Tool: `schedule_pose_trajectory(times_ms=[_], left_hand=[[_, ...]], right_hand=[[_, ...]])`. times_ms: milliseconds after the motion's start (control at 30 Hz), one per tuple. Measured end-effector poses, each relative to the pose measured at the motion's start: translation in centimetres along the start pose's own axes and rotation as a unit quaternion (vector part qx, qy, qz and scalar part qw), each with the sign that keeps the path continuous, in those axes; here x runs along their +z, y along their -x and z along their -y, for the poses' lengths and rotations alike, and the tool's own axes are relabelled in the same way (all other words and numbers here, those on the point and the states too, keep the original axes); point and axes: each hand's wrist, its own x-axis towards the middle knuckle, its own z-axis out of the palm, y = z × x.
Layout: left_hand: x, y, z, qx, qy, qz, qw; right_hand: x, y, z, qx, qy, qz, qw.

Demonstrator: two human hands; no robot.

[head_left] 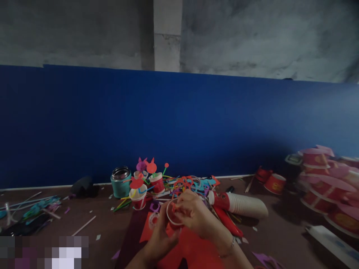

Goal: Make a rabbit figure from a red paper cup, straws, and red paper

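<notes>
My left hand (160,236) wraps round the side of a red and white paper cup (169,213), its mouth tilted toward me. My right hand (195,213) reaches over the cup's rim, fingers pinched on a small red piece (174,206) at the mouth; its exact shape is hidden by the fingers. Red paper sheets (193,248) lie under both hands. Just beyond stand paper cups decorated with cut-out figures, among them one with a red cut-out (138,198) and another with a red cat-like head (157,184).
A teal metal jar (121,183) stands at the back left. Coloured strips and paper scraps (185,184) are heaped behind the cup. On the right lie a stack of paper cups (244,204), red-handled scissors (228,221) and a blurred pile of decorated red cups (327,186). A blue partition (179,123) rises behind.
</notes>
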Motion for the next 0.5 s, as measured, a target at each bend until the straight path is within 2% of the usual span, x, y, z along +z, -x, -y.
schedule_pose_trajectory(times_ms=[100, 200, 500], left_hand=[[-0.1, -0.5, -1.8, 0.000, 0.051, 0.025, 0.998], [-0.1, -0.5, -2.3, -0.005, 0.079, 0.039, 0.996], [0.2, 0.4, 0.8, -0.022, 0.094, 0.036, 0.995]], right_hand=[[0.0, 0.1, 0.0, 0.036, 0.042, 0.011, 0.998], [-0.1, 0.2, 0.4, 0.051, 0.056, 0.025, 0.997], [-1.4, 0.0, 2.4, 0.077, -0.063, -0.001, 0.995]])
